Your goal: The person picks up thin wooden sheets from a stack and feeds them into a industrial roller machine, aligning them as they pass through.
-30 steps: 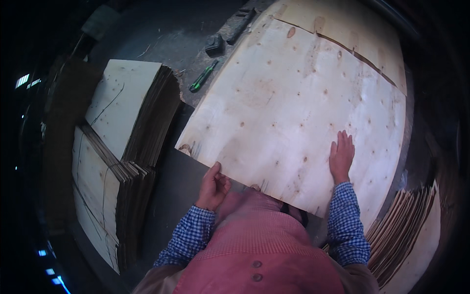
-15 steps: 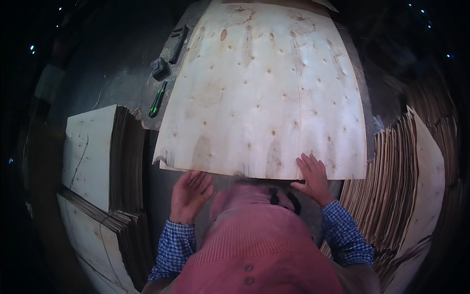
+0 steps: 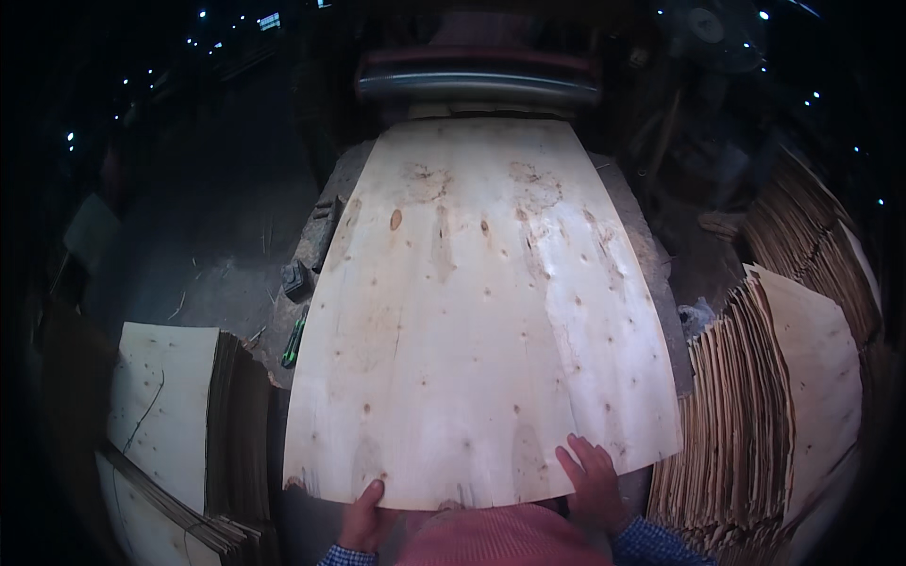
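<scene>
Centrally, the wood sheet [image 3: 472,325] extends up-frame from my grips: the left grip [image 3: 367,521] touches its bottom edge, whether pinching I cannot tell; the right grip [image 3: 593,485] rests spread at lower right. Below lies a rough counter [image 3: 630,203]; dim room, metallic roller [image 3: 477,83] at upper centre. Sheet: pale, knotted, brown-streaked.

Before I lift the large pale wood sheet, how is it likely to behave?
The wood sheet looks thin and broad, so it probably flexes and feels light for its size. Its brown knots may crack if bent sharply.
</scene>
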Motion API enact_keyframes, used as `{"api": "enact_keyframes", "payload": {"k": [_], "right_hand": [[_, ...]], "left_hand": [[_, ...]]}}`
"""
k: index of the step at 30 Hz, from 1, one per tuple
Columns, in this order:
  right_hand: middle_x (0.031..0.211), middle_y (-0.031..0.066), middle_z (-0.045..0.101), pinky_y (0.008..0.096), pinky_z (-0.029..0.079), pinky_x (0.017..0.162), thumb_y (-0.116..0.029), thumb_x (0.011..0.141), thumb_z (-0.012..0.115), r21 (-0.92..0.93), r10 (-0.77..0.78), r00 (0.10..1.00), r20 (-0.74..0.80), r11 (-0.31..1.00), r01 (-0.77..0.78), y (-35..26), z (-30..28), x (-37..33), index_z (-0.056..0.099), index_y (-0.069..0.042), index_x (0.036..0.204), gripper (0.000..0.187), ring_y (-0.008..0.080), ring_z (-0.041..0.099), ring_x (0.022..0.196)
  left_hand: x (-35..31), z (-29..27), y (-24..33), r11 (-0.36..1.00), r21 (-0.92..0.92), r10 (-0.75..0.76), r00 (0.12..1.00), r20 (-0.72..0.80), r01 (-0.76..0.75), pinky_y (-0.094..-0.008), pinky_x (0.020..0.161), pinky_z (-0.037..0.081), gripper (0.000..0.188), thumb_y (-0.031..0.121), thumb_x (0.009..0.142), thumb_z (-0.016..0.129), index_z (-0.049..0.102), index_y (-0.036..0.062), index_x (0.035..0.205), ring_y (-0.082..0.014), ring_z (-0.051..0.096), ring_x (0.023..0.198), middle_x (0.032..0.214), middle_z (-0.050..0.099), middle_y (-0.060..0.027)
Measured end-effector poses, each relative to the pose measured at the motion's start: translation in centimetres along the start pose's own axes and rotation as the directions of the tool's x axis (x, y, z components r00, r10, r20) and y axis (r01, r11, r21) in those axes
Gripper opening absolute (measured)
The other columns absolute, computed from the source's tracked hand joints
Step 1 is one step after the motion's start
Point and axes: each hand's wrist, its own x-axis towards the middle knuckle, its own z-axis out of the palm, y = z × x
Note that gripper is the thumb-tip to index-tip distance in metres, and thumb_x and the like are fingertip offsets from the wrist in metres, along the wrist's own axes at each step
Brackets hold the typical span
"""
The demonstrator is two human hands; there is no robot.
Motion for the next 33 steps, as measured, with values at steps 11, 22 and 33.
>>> {"api": "enact_keyframes", "payload": {"k": [11,22,33], "right_hand": [[0.147,0.0168,0.045,0.0584,0.033,0.109,-0.006,0.076,0.062,-0.088,-0.132,0.987,-0.086,0.988,0.125,5.2,5.8,11.6,0.053,-0.011,0.139,0.064,0.0405,0.043,0.135],[0.152,0.0143,0.041,0.06,0.031,0.11,-0.008,0.084,0.058,-0.176,-0.093,0.982,-0.166,0.982,0.063,15.7,9.0,36.0,0.048,-0.011,0.143,0.06,0.0374,0.038,0.139],[0.15,0.012,0.044,0.0544,0.028,0.112,-0.032,0.094,0.06,-0.239,0.175,0.962,-0.21,0.945,-0.224,17.3,12.8,33.3,0.05,-0.01,0.141,0.054,0.035,0.036,0.141]], "left_hand": [[12.4,-1.3,-0.4,0.978,-0.172,0.095,0.988,-0.117,-0.115,-0.0417,0.092,0.055,0.034,0.022,0.1,0.057,0.053,0.0039,0.129,-0.0293,0.064,0.11,0.12,0.066,-0.0138],[4.0,-5.9,-9.6,0.97,-0.22,-0.226,0.725,-0.651,0.105,-0.0408,0.079,0.049,0.026,0.023,0.1,0.051,0.046,0.0122,0.077,-0.021,0.054,0.076,0.072,0.049,-0.0011],[3.5,0.1,-6.5,0.987,-0.163,-0.109,0.743,-0.66,0.0,-0.0328,0.081,0.054,0.016,0.022,0.101,0.053,0.06,0.0074,0.101,-0.0204,0.064,0.092,0.087,0.061,-0.0026]]}}
